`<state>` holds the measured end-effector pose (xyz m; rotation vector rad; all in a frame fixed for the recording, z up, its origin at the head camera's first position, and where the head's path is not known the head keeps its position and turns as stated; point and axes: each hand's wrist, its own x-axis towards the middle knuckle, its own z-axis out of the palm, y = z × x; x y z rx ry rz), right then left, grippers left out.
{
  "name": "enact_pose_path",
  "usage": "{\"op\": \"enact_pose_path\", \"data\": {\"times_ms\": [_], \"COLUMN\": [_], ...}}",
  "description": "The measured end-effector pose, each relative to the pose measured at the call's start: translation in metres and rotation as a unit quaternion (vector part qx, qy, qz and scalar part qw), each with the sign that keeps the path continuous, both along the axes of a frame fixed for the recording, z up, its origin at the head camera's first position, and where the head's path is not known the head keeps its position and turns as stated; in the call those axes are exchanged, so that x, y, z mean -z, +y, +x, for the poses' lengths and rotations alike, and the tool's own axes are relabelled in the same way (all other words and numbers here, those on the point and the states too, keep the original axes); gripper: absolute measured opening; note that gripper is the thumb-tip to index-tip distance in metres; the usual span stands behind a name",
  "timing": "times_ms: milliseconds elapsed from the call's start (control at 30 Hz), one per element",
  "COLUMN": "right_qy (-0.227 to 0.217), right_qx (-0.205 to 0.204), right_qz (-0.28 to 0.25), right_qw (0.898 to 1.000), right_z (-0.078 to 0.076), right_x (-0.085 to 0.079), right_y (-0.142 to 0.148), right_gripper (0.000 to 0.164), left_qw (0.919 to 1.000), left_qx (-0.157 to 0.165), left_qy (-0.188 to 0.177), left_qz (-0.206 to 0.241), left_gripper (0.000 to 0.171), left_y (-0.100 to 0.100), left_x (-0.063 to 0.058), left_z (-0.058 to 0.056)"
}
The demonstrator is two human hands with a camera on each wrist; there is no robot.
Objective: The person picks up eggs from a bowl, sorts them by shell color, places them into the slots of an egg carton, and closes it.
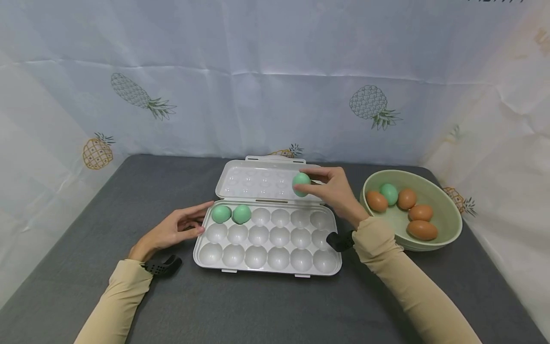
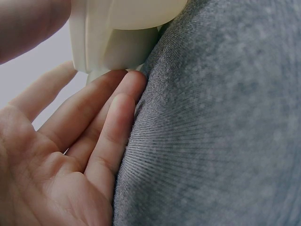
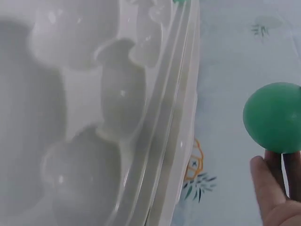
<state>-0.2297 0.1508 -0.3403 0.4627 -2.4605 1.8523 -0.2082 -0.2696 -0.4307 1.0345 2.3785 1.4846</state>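
Observation:
A white egg tray lies with its lid folded back behind it. Two green eggs sit side by side in the back row's leftmost cups. My right hand pinches a third green egg between thumb and fingers, above the lid. In the right wrist view that green egg appears beyond the tray's edge. My left hand rests at the tray's left side, fingers fairly straight. Seen from the left wrist, its fingertips touch the tray's side close to the cloth.
To the right of the tray stands a pale green bowl holding several brown eggs and one green egg. A dark grey cloth covers the table. Behind hangs a pale curtain with printed pineapples.

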Motion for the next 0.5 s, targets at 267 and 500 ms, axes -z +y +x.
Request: {"op": "enact_pose_path", "data": {"times_ms": [267, 500], "right_qy": [0.007, -0.028], "right_qx": [-0.022, -0.036], "right_qz": [-0.002, -0.035], "right_qw": [1.0, 0.998], "right_z": [0.003, 0.006], "right_x": [-0.001, -0.002], "right_y": [-0.031, -0.05], "right_gripper": [0.045, 0.046], "left_qw": [0.9999, 0.9999], "left_qx": [0.009, 0.007], "left_qy": [0.013, 0.011], "left_qz": [0.003, 0.002], "left_gripper": [0.064, 0.064], "left_y": [0.0, 0.0], "left_x": [0.001, 0.0], "left_z": [-0.001, -0.001]}}
